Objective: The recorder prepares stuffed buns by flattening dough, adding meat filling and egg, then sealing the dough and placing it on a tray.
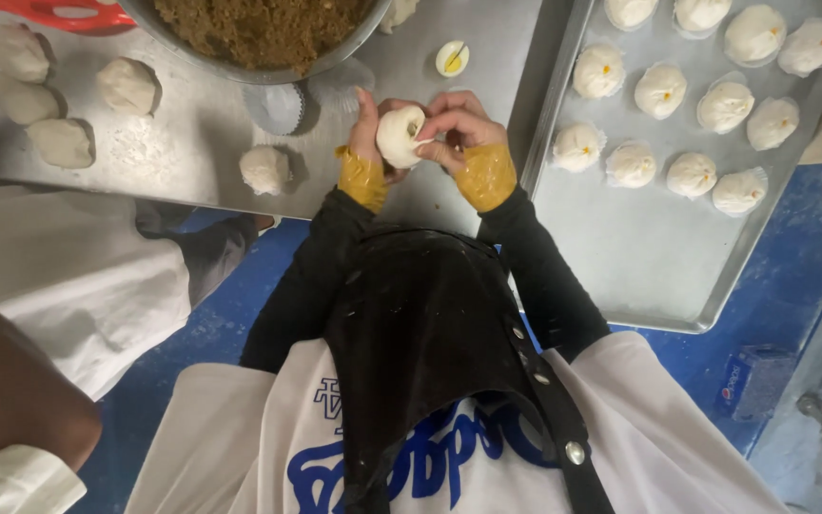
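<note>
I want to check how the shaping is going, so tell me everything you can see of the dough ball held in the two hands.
The dough ball is a pale, smooth, rounded lump of soft white dough, held above the steel table. Its top is not sealed: a small opening shows darker filling inside. The left hand cups it from one side, and the right hand pinches its edge with the fingertips. Both hands touch it directly; nothing else does.

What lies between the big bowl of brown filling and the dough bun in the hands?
In the head view, a halved boiled egg and empty paper cups lie on the steel table.
</note>
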